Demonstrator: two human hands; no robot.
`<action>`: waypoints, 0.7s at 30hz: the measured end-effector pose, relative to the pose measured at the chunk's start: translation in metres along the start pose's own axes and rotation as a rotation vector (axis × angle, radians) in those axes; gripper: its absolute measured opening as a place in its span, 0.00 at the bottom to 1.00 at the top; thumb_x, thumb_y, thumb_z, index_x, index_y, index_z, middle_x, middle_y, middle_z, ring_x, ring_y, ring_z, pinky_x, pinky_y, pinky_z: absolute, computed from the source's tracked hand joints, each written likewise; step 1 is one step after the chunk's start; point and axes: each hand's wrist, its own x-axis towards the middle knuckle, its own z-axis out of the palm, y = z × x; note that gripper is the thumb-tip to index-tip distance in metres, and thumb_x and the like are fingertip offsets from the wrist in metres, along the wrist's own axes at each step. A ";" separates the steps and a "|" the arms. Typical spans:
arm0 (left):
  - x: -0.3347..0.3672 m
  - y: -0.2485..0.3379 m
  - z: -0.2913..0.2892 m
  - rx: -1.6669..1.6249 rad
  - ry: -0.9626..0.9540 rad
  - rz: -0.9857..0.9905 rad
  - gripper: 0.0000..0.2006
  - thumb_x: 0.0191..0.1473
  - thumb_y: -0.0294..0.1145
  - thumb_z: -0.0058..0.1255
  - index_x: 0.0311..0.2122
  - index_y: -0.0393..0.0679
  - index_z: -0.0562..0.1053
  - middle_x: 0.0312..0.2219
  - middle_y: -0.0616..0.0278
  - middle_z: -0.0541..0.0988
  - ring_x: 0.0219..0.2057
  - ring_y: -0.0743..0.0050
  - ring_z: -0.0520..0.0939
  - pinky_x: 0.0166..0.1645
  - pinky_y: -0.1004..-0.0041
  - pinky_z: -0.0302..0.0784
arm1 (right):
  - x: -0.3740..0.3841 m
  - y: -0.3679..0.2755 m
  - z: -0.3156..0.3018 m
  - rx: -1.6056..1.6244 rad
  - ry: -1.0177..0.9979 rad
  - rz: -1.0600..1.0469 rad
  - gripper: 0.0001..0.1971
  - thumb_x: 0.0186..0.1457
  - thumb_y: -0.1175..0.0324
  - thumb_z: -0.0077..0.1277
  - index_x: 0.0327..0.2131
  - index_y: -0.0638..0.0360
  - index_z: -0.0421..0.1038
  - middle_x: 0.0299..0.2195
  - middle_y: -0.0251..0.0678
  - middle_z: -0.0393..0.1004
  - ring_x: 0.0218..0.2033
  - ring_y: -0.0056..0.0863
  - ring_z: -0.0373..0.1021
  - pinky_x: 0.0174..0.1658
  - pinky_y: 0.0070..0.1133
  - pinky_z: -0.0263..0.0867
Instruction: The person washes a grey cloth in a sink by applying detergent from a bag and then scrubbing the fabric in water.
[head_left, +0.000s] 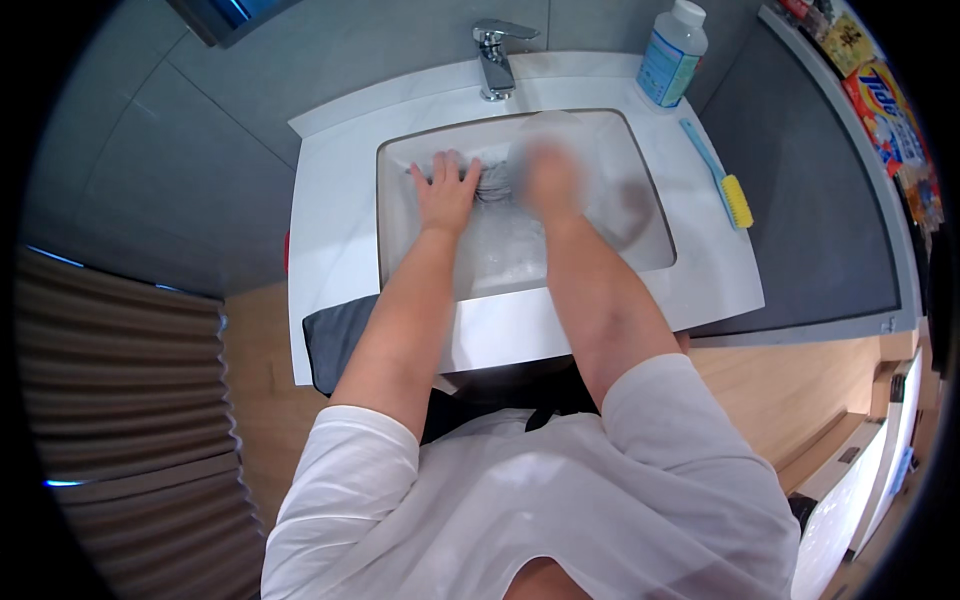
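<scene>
My left hand (446, 190) lies flat with fingers spread on a grey wet cloth (494, 183) at the back of the white sink basin (400, 230). My right hand (551, 180) is blurred with motion just right of it, on or over the same cloth; its grip cannot be made out. The basin holds shallow soapy water. A second dark patch of cloth (632, 215) lies at the basin's right side.
A chrome tap (495, 58) stands behind the basin. A clear bottle with a white cap (672, 55) is at the back right corner. A blue brush with yellow bristles (722, 178) lies on the right counter. A dark towel (335, 340) hangs over the front left edge.
</scene>
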 end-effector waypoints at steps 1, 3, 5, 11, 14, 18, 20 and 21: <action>0.002 0.002 -0.005 -0.031 -0.029 0.060 0.30 0.53 0.29 0.52 0.61 0.63 0.65 0.64 0.55 0.62 0.68 0.50 0.57 0.64 0.26 0.47 | 0.002 0.007 0.000 0.003 -0.072 -0.018 0.38 0.47 0.61 0.64 0.61 0.43 0.58 0.62 0.39 0.58 0.65 0.47 0.53 0.59 0.56 0.58; 0.001 0.014 -0.011 -0.092 -0.124 0.128 0.33 0.51 0.30 0.54 0.64 0.65 0.63 0.64 0.56 0.61 0.69 0.50 0.56 0.64 0.26 0.46 | 0.004 0.015 0.003 0.006 -0.141 -0.036 0.41 0.47 0.57 0.64 0.64 0.39 0.55 0.67 0.40 0.52 0.68 0.50 0.48 0.60 0.59 0.54; -0.003 0.018 -0.017 -0.150 -0.223 0.195 0.37 0.50 0.30 0.56 0.66 0.67 0.61 0.65 0.56 0.60 0.69 0.50 0.55 0.64 0.25 0.45 | -0.006 0.018 0.009 -0.022 -0.303 -0.108 0.44 0.49 0.51 0.61 0.68 0.31 0.50 0.70 0.41 0.44 0.71 0.52 0.42 0.64 0.57 0.50; -0.001 0.015 -0.022 0.065 -0.451 0.249 0.38 0.52 0.47 0.57 0.68 0.71 0.56 0.68 0.60 0.58 0.70 0.55 0.54 0.65 0.31 0.46 | -0.014 0.006 -0.001 -0.246 -0.626 -0.146 0.42 0.56 0.40 0.52 0.71 0.23 0.42 0.74 0.38 0.31 0.73 0.52 0.33 0.68 0.53 0.45; 0.015 0.012 -0.022 0.027 -0.605 0.303 0.37 0.53 0.52 0.56 0.68 0.71 0.57 0.68 0.61 0.58 0.69 0.56 0.55 0.64 0.32 0.48 | -0.008 0.006 -0.010 -0.316 -0.686 -0.169 0.41 0.56 0.39 0.51 0.70 0.22 0.44 0.74 0.36 0.32 0.73 0.52 0.34 0.69 0.51 0.44; 0.022 -0.002 0.005 0.057 -0.668 0.333 0.37 0.50 0.52 0.59 0.66 0.68 0.61 0.64 0.57 0.64 0.63 0.55 0.67 0.62 0.44 0.61 | -0.001 -0.001 -0.021 -0.444 -0.740 -0.217 0.38 0.61 0.44 0.47 0.71 0.32 0.44 0.74 0.38 0.37 0.73 0.47 0.37 0.68 0.48 0.48; 0.033 -0.001 0.027 0.010 -0.635 0.298 0.36 0.49 0.54 0.61 0.64 0.65 0.65 0.63 0.56 0.66 0.61 0.55 0.70 0.62 0.48 0.63 | 0.010 0.021 0.008 -0.348 -0.473 -0.146 0.30 0.65 0.53 0.41 0.68 0.47 0.55 0.70 0.41 0.53 0.71 0.43 0.47 0.65 0.43 0.55; 0.037 -0.003 0.039 -0.004 -0.622 0.245 0.30 0.48 0.52 0.61 0.58 0.60 0.71 0.59 0.54 0.71 0.57 0.53 0.74 0.60 0.52 0.67 | 0.016 0.026 0.015 -0.346 -0.479 -0.151 0.30 0.65 0.53 0.41 0.68 0.47 0.55 0.70 0.41 0.53 0.71 0.43 0.47 0.65 0.43 0.55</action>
